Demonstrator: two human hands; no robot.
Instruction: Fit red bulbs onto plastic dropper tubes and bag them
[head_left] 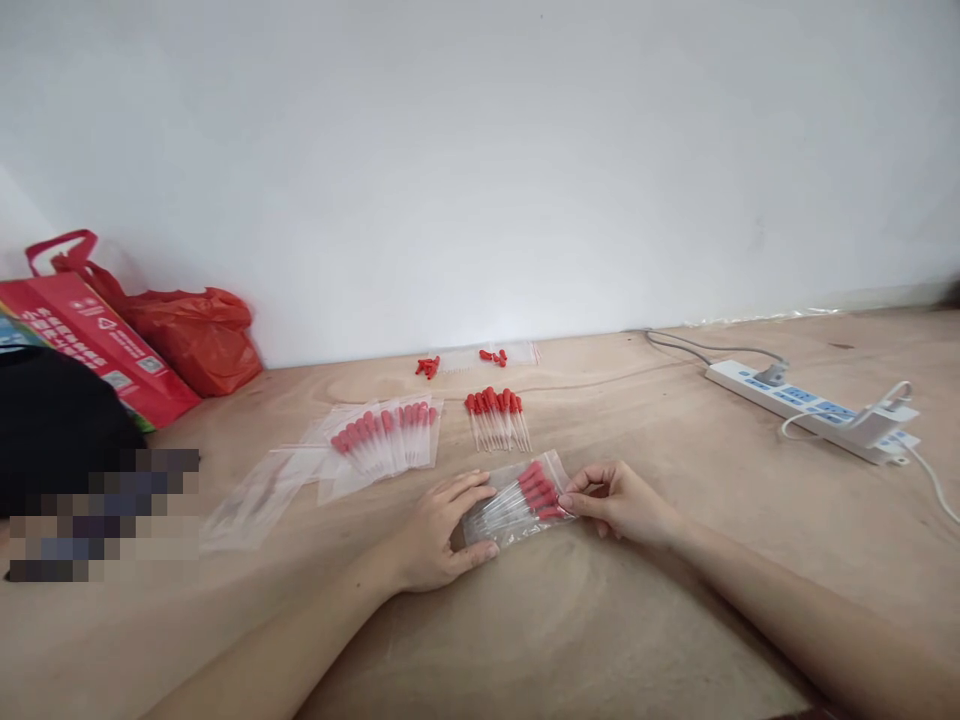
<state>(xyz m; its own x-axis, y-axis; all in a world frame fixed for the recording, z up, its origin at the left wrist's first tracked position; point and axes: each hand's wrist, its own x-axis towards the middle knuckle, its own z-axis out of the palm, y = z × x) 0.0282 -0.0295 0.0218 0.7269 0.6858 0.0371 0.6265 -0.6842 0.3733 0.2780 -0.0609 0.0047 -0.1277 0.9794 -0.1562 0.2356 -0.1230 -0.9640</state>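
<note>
A clear plastic bag (pixel 499 520) with several red-topped droppers inside lies on the wooden table (pixel 600 620). My left hand (pixel 442 530) rests at the bag's left end, fingers spread, fingertips touching it. The thumb and index finger of my right hand (pixel 611 503) pinch the bag's right edge, beside the red tops. Behind the bag stands a bunch of loose red-topped droppers (pixel 496 415). To the left, filled bags (pixel 386 435) overlap in a fan, with flat clear bags (pixel 262 495) next to them.
Small red caps (pixel 428 367) and a clear bag (pixel 525 354) lie near the wall. A white power strip (pixel 802 405) with cables sits at the right. Red bags (pixel 199 335) and a black object (pixel 64 430) are at the left.
</note>
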